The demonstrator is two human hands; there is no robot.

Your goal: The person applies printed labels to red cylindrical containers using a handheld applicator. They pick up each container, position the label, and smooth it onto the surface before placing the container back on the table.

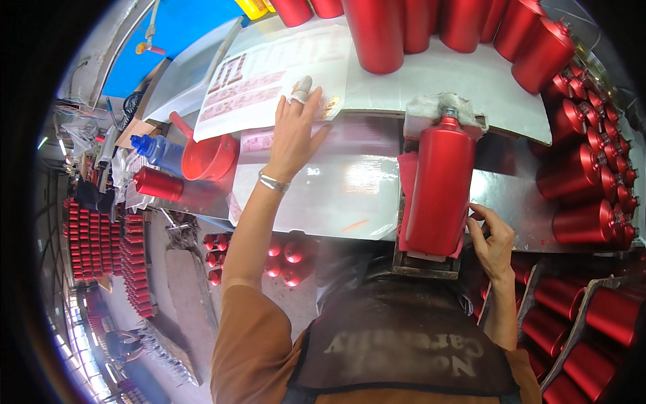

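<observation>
My left hand (pixel 294 138) reaches forward over a white sheet with pink and dark red printed patterns (pixel 249 84). Its fingers are spread, and one wears a pale grey wrap (pixel 303 87). In front of me a red bottle with a metal neck (pixel 441 185) lies on its side in a narrow cradle (pixel 425 266), its neck against a white cloth pad (pixel 418 116). At the bottle's right edge is my right hand (pixel 494 241), thumb and forefinger slightly apart, the other fingers curled. Whether its fingertips press on the bottle is hard to see.
An orange-red pan (pixel 210 158), a blue-capped clear bottle (pixel 160 151) and a red bottle (pixel 158 184) sit at the left. Several red bottles (pixel 377 34) stand at the back; more are stacked at the right (pixel 568 178) and on lower racks (pixel 558 296).
</observation>
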